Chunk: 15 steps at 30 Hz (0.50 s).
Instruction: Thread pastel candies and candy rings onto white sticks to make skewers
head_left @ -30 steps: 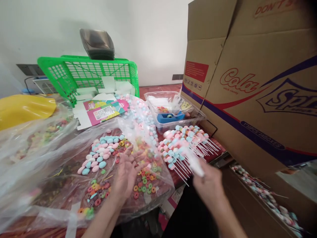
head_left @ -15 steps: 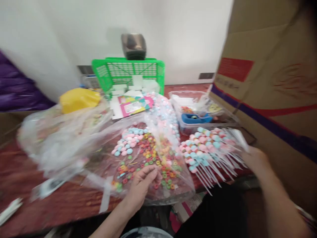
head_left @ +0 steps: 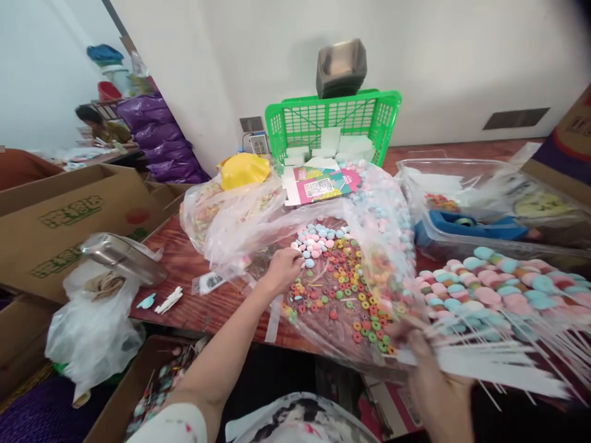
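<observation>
My left hand (head_left: 285,272) reaches to the edge of a pile of pink, white and blue marshmallows (head_left: 318,237) on clear plastic. Its fingers are bent together, and their tips are too small to show what they pinch. Slightly blurred, my right hand (head_left: 431,375) is closed around a bundle of flat-lying white sticks (head_left: 496,367). Between the hands, coloured ring candies (head_left: 339,277) lie scattered. Close by my right hand, skewers of marshmallows and rings (head_left: 489,295) lie piled with their white sticks toward me.
Behind stand a green basket (head_left: 332,114) and a clear tub (head_left: 452,166) holding a blue tape dispenser (head_left: 475,224). A plastic bag with a yellow piece (head_left: 244,171) lies left of centre. Farther left are a metal flask (head_left: 122,258), a cardboard box (head_left: 92,209) and another person (head_left: 99,126).
The view has swung left. My left hand has moved from the rings to the marshmallow pile. My right hand has come from beyond the skewers to their near left side, holding white sticks.
</observation>
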Each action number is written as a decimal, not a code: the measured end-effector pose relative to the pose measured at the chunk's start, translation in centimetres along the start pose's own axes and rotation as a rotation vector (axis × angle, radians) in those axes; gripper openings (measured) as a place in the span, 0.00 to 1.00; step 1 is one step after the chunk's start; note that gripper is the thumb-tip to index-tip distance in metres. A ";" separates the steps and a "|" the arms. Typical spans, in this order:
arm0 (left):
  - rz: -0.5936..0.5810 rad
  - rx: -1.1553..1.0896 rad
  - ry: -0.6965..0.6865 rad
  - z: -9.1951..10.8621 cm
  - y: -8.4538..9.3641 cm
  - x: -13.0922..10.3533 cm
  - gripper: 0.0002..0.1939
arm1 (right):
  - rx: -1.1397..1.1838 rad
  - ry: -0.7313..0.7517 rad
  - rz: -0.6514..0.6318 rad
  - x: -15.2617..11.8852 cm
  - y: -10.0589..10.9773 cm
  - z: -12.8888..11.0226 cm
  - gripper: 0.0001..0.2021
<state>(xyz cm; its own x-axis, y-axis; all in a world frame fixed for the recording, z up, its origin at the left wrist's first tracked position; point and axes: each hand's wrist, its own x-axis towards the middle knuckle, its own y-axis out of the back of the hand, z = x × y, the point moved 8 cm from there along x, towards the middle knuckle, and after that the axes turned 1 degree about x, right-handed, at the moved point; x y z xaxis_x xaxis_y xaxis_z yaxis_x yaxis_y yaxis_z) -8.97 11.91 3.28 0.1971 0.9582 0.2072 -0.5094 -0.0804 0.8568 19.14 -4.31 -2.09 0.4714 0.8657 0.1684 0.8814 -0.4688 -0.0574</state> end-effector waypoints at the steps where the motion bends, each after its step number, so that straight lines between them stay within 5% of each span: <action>1: -0.027 0.023 -0.006 -0.2 -0.6 0.5 0.07 | -0.011 -0.001 -0.030 -0.6 -1.3 0.2 0.14; 7: -0.082 0.114 -0.041 -0.9 -2.7 -0.1 0.07 | -0.123 0.142 -0.448 -1.4 -8.6 1.2 0.11; 15: -0.037 0.073 -0.059 -0.3 -2.5 0.7 0.13 | -0.028 -0.023 -0.374 -1.4 -7.9 2.7 0.13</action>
<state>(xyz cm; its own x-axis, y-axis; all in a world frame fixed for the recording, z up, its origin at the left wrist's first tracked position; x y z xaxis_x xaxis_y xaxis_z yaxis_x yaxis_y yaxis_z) -7.79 12.81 1.17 0.2646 0.9433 0.2005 -0.4386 -0.0674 0.8961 11.63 -1.37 -4.50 0.1179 0.9816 0.1501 0.9918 -0.1238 0.0307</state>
